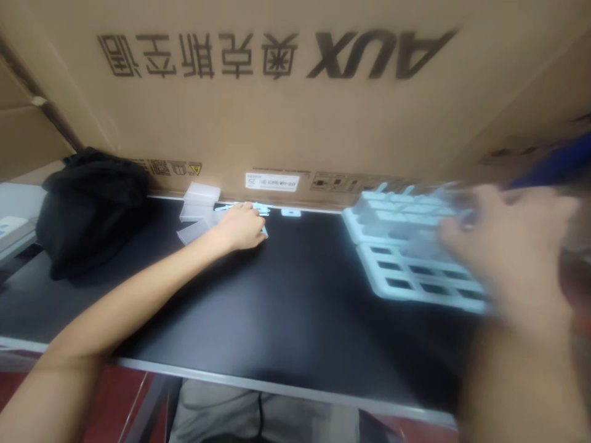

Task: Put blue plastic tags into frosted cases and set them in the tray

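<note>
Blue tray [373, 274], likely light and stiff, best held by near rim [413, 295]; can't tell grip of left hand [244, 226] or right hand [517, 246].

Pale-blue tray [405, 271], black tabletop [286, 307].

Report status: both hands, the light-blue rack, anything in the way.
Left hand over light-blue pieces, grip unclear. Right hand blurred at the light-blue rack, hiding its right side. Rack on black table. Large carton close behind.
</note>
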The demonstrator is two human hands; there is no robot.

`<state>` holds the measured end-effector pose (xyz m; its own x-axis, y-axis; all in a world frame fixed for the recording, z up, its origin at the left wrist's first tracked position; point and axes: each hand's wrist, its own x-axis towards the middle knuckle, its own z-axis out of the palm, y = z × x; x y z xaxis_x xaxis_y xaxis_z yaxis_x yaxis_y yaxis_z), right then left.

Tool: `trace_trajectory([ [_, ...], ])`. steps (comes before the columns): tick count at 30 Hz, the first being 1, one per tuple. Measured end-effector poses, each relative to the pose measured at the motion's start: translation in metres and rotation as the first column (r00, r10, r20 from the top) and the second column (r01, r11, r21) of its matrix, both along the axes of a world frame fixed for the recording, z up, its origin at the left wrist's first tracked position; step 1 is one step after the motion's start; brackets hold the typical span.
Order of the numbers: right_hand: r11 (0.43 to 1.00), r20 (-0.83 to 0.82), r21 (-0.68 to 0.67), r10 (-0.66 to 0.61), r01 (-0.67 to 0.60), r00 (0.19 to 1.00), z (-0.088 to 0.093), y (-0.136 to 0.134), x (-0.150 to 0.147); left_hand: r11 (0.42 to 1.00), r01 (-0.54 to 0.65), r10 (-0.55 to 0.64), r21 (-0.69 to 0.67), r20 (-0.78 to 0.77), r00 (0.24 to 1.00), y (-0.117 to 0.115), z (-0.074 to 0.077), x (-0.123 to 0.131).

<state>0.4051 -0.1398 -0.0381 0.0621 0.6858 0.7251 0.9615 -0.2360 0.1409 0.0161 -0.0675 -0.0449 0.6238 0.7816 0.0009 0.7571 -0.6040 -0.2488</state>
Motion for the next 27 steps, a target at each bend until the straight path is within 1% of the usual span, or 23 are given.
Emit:
trace_trajectory([
  [1,0.999,-0.014,0.039,0.006,-0.005,1.000,0.002,0.002,-0.012,0.999,0.013,-0.013,-0.045,-0.005,1.000,0.001,0.001,-0.001],
  [2,0.997,-0.031,0.058,0.050,-0.048,0.998,0.002,0.005,-0.025,0.995,0.037,-0.037,-0.097,-0.005,0.999,0.002,0.003,-0.003],
  [3,0.990,-0.050,0.055,0.133,-0.130,0.990,0.000,0.009,-0.038,0.988,0.061,-0.062,-0.145,0.000,0.998,0.004,0.007,-0.006],
  [4,0.970,-0.073,0.030,0.243,-0.241,0.967,-0.005,0.013,-0.053,0.981,0.077,-0.078,-0.177,0.005,0.997,0.006,0.013,-0.011],
  [5,0.934,-0.099,-0.008,0.356,-0.358,0.929,-0.012,0.017,-0.067,0.978,0.082,-0.083,-0.190,0.004,0.997,0.008,0.019,-0.018],
  [6,0.886,-0.134,-0.053,0.450,-0.460,0.883,-0.020,0.020,-0.083,0.982,0.054,-0.056,-0.181,-0.006,0.998,0.011,0.027,-0.025],
  [8,0.798,-0.178,-0.164,0.554,-0.580,0.813,-0.038,0.024,-0.113,0.988,-0.061,0.051,-0.143,-0.074,0.996,0.013,0.042,-0.038],
  [10,0.701,-0.207,-0.283,0.621,-0.654,0.756,-0.055,0.025,-0.140,0.959,-0.201,0.170,-0.199,-0.159,0.972,0.011,0.054,-0.044],
  [12,0.645,-0.216,-0.338,0.655,-0.685,0.724,-0.066,0.024,-0.159,0.911,-0.295,0.238,-0.287,-0.217,0.947,0.004,0.059,-0.040],
  [13,0.629,-0.219,-0.351,0.665,-0.693,0.714,-0.069,0.024,-0.164,0.897,-0.318,0.254,-0.308,-0.231,0.939,-0.001,0.060,-0.036],
  [15,0.606,-0.226,-0.367,0.678,-0.706,0.699,-0.072,0.023,-0.169,0.897,-0.333,0.266,-0.292,-0.247,0.932,-0.009,0.059,-0.026],
  [18,0.573,-0.244,-0.393,0.689,-0.719,0.682,-0.069,0.022,-0.166,0.910,-0.327,0.274,-0.254,-0.221,0.936,-0.015,0.054,-0.015],
  [20,0.557,-0.254,-0.408,0.692,-0.724,0.676,-0.065,0.021,-0.162,0.910,-0.311,0.270,-0.275,-0.179,0.946,-0.015,0.051,-0.013],
  [23,0.546,-0.265,-0.420,0.690,-0.725,0.674,-0.060,0.020,-0.158,0.909,-0.271,0.226,-0.317,-0.173,0.959,-0.012,0.047,-0.017],
  [25,0.551,-0.284,-0.407,0.681,-0.728,0.675,-0.058,0.020,-0.156,0.908,-0.230,0.177,-0.350,-0.175,0.968,-0.010,0.048,-0.021],
  [26,0.554,-0.320,-0.380,0.673,-0.741,0.667,-0.057,0.020,-0.156,0.909,-0.185,0.141,-0.373,-0.141,0.980,-0.009,0.048,-0.022],
  [27,0.552,-0.381,-0.335,0.662,-0.764,0.646,-0.056,0.019,-0.155,0.912,-0.117,0.096,-0.393,-0.073,0.993,-0.009,0.049,-0.022],
])
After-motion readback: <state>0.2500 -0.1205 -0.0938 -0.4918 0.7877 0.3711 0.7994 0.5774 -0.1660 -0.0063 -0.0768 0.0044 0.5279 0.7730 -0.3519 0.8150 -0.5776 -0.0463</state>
